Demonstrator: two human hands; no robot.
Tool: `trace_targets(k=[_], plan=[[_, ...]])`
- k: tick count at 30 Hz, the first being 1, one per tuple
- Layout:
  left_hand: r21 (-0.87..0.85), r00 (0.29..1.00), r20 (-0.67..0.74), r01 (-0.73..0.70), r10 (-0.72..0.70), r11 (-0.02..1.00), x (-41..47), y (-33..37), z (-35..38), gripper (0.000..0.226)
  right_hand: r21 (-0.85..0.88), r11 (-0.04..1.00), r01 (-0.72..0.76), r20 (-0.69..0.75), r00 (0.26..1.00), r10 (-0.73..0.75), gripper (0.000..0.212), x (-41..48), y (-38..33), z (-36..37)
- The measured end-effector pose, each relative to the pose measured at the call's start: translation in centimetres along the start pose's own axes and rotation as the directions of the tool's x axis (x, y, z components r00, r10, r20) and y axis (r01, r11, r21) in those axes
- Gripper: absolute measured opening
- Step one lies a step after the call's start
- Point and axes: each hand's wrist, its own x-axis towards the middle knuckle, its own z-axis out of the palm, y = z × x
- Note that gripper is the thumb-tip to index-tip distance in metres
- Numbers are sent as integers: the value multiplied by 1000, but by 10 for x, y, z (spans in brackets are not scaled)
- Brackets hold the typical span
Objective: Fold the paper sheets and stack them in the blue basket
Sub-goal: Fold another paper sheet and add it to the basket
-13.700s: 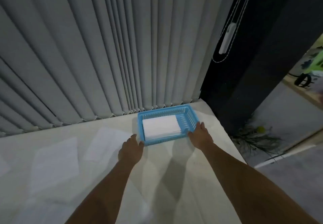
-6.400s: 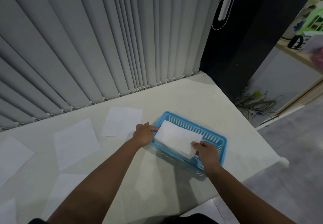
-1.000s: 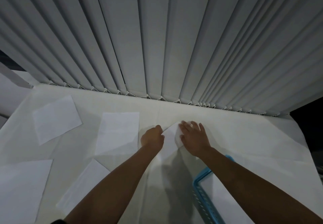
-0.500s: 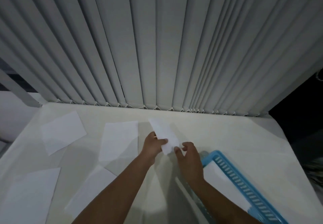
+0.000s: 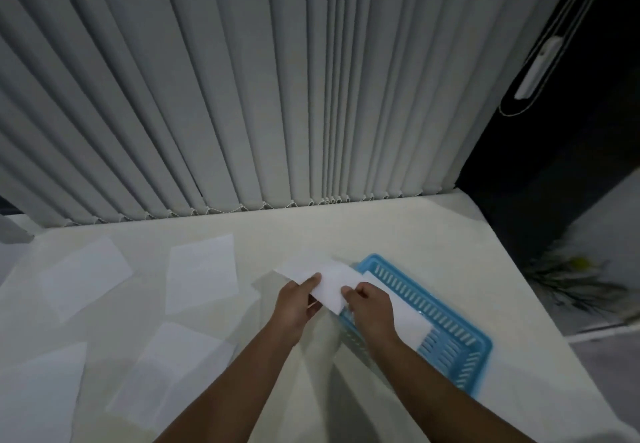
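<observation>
1. Moved since half a second ago (head view): folded sheet has been carried rightward from over bare table to the far-left corner of the blue basket. Both hands have travelled with it.
2. Left hand: thumb on top of the sheet's left part, fingers curled beneath it, pinching it.
3. Right hand: fingers curled, pinching the sheet's near-right edge. The hand sits over the basket's left rim.
4. Folded sheet: held between both hands, apparently off the table, with its right end overlapping the basket corner. Long axis appears to run roughly left to right.
5. Stack of folded paper: lies inside the basket, partly hidden under the right hand and wrist.
6. Governing relation, as a judgement: the stack lies to the right of the held sheet and nearer the person, and the right hand is the closer one. The basket's long axis runs from far left to near right, so the sheet probably needs a small turn to match it.
7. Edges and room: the basket walls bound the stack, and slotted floor shows at the near-right end. Bare table lies between the basket and the table's right edge.
8. Loose sheets, flat and unfolded, on the left: one beside the left hand, one far left, two nearer.
9. Vertical blinds: hang along the table's far edge.
</observation>
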Motion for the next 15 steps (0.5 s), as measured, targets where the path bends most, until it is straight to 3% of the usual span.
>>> trace_targets(k=[4,9,15], plan=[[226,1000,-5,32,-31,974,4,-3,0,14,-3,1000,-31,-91,995,31,34,-5,20,-37],[394,999,48,-39,22,918,2,-8,19,13,116,989,-93,-198,974,114,28,-10,39,-77],[713,967,146,-250,210,655,12,-14,34,26,103,986,-134,-280,947,158,24,-14,60,-101]])
